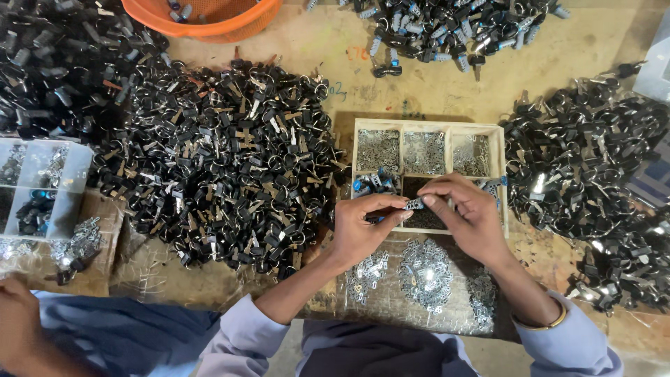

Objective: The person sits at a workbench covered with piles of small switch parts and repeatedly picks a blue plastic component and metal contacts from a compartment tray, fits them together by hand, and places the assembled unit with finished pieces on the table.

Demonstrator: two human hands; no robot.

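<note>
My left hand (pixel 363 227) and my right hand (pixel 466 213) meet above the front of a wooden compartment tray (pixel 427 126). Between the fingertips of both hands sits a small grey-blue lock cylinder (pixel 414 204). The tray's back compartments hold small silver metal pieces; a front-left compartment holds blue-tipped cylinders (pixel 372 183), and a dark part lies under my hands. Loose silver metal plates (pixel 424 272) lie on the table just in front of my wrists.
A big heap of black keys on rings (pixel 223 160) fills the left-centre, another heap (pixel 593 167) the right. An orange basket (pixel 209 17) stands at the back. A clear plastic parts box (pixel 42 185) is at left. Another person's hand (pixel 17 321) shows at bottom left.
</note>
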